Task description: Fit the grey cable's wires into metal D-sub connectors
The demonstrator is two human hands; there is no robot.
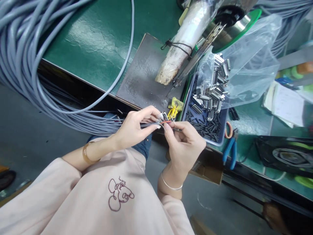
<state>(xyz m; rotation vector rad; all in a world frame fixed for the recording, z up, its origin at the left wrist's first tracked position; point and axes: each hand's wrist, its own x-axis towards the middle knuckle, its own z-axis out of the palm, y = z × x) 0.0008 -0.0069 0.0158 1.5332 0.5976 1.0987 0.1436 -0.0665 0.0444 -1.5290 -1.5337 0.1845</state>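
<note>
Between thumb and fingers my left hand (137,125) grips the end of a grey cable (146,125). A small metal connector (164,115) shows at its fingertips; whether the wires are joined to it I cannot tell. From the cable end fan thin coloured wires (166,122), one of them red. My right hand (182,140) pinches these wires, its other fingers curled in. Just beyond the hands, a yellow clip-like tool (174,109) lies at the edge of a dark board (144,71).
Coiled grey cable (22,49) hangs at the left. A soldering iron (195,58) and solder spool (244,29) stand beyond the board. A blue tray (222,138) holds metal connectors (212,94) and short black tubes (202,125). Blue-handled pliers (230,151) and a black fan (286,155) lie right.
</note>
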